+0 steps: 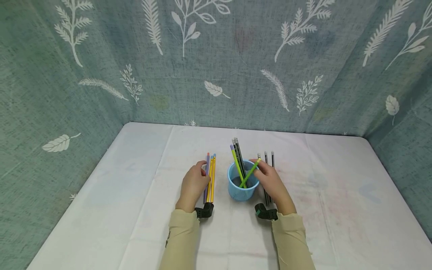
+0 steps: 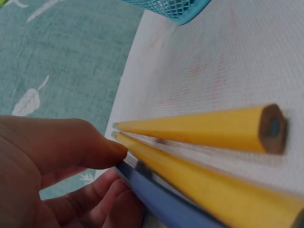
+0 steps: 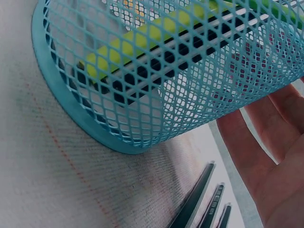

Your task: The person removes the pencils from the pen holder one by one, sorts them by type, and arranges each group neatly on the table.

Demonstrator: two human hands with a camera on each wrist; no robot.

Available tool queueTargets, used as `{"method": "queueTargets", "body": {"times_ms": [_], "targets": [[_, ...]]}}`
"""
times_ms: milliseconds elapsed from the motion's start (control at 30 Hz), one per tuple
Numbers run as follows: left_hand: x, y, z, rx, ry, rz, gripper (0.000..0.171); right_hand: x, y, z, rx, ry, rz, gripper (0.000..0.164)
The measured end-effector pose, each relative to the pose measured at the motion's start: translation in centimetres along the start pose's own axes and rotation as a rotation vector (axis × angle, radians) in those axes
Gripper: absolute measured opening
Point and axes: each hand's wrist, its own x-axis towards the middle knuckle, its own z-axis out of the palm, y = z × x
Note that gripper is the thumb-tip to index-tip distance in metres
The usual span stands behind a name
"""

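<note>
A blue mesh pencil cup (image 1: 241, 194) stands upright, holding a yellow-green pencil (image 1: 236, 159), several black-and-silver pencils (image 1: 239, 153) and a green pencil (image 1: 251, 171) leaning toward the right rim. My right hand (image 1: 272, 184) holds the cup at its right side; in the right wrist view its fingers (image 3: 249, 147) lie along the mesh, the thumb hidden. On the left, my left hand (image 1: 194, 185) pinches a purple-blue pencil (image 2: 159, 197) between thumb and fingers. Two yellow pencils (image 2: 199, 128) lie right beside it.
Three dark pencils (image 1: 266, 157) lie right of the cup, partly under my right hand. A white cloth (image 1: 135, 225) covers the table. Behind it hangs a green leaf-patterned curtain (image 1: 236, 75). Black wrist cameras (image 1: 204, 210) sit on both wrists.
</note>
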Motion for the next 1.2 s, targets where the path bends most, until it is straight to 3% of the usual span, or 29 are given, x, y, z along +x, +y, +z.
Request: {"method": "queueTargets", "body": {"times_ms": [400,767,1200], "targets": [[-0.1,0.2,0.0,0.015,0.014,0.017,0.046,0.2,0.2,0.0,0.007,0.001,0.011,0.034],[-0.1,0.4,-0.4,-0.023,-0.019,-0.044,0.041,0.3,-0.1,0.1,0.029,-0.001,0.043,0.032],[-0.6,1.0,-1.1,-0.046,-0.006,-0.014,0.042,0.2,0.0,0.2,0.034,-0.004,0.049,0.034]]}}
